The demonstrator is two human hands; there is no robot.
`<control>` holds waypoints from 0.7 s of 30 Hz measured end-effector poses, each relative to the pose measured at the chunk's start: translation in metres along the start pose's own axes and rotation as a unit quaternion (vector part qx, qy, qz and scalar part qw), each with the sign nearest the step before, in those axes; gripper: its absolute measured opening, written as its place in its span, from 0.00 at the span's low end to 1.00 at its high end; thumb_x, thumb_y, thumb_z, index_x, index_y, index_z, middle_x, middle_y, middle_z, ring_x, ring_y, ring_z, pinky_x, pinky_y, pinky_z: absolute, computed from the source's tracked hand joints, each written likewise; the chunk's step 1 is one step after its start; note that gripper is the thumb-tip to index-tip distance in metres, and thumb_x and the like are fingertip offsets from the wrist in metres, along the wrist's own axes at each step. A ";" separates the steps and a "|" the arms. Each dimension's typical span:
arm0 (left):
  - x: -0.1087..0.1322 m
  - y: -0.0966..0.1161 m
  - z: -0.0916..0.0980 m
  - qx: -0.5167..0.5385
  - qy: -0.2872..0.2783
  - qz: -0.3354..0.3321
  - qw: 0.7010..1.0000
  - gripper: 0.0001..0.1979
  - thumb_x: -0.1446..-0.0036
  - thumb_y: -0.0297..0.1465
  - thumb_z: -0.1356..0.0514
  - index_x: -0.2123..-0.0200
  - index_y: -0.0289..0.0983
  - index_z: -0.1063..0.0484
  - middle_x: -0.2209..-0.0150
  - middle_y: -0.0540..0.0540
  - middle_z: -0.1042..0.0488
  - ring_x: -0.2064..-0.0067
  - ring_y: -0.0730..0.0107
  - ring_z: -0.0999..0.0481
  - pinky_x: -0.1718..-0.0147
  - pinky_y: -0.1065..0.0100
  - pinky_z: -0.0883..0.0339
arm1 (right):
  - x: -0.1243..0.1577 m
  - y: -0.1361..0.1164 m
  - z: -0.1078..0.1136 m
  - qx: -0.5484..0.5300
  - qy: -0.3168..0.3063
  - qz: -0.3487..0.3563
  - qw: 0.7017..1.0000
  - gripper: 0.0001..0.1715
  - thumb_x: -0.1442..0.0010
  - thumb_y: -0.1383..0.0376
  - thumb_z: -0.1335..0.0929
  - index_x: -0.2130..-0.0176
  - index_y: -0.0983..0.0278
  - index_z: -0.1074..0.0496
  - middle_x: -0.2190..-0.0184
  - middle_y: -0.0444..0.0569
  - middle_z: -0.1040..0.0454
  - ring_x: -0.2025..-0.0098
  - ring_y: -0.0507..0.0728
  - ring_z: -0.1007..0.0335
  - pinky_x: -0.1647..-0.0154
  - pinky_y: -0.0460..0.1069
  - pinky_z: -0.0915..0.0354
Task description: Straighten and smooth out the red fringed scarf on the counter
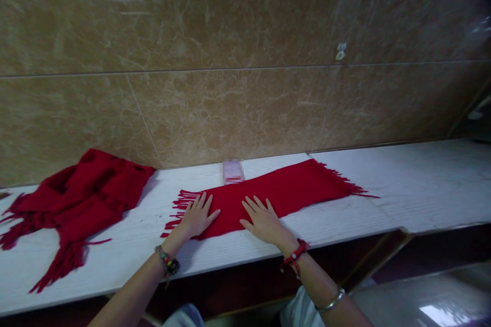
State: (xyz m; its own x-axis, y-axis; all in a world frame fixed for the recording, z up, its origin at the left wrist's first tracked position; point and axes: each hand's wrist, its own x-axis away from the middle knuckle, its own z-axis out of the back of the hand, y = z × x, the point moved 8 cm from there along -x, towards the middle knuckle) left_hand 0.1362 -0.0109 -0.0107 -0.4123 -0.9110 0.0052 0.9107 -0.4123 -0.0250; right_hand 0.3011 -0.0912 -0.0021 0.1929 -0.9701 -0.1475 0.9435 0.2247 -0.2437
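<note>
A red fringed scarf [295, 189] lies flat and lengthwise on the white table, with fringe showing at both ends. My left hand [198, 216] rests on its left part beside the fringe, fingers spread. Near the scarf's middle, my right hand [264, 220] lies palm down on the cloth, also with its fingers apart. Neither hand grips the fabric. At the far left, a second red scarf [92, 189] sits in a crumpled heap, its fringe hanging toward the front and left.
A small pinkish packet [232, 171], partly pixelated, lies behind the flat scarf. The white table [414, 179] runs along a brown marbled wall [238, 112]. Dark open space shows below the table's front edge.
</note>
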 end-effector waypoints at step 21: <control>-0.023 -0.003 -0.002 0.022 0.016 0.114 0.993 0.37 0.45 0.51 0.62 0.40 0.30 0.52 0.38 0.35 0.56 0.38 0.52 0.58 0.44 0.53 0.57 | -0.002 0.002 -0.001 -0.002 -0.021 -0.010 1.000 0.34 0.41 0.51 0.45 0.40 0.63 0.49 0.39 0.49 0.52 0.38 0.62 0.62 0.41 0.64 0.64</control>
State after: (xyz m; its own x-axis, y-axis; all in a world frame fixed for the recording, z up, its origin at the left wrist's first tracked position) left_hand 0.1425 0.0113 -0.0132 -0.1954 -0.9803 -0.0274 0.9804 -0.1960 0.0220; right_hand 0.3024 -0.0882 -0.0037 0.1843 -0.9775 -0.1026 0.9461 0.2047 -0.2508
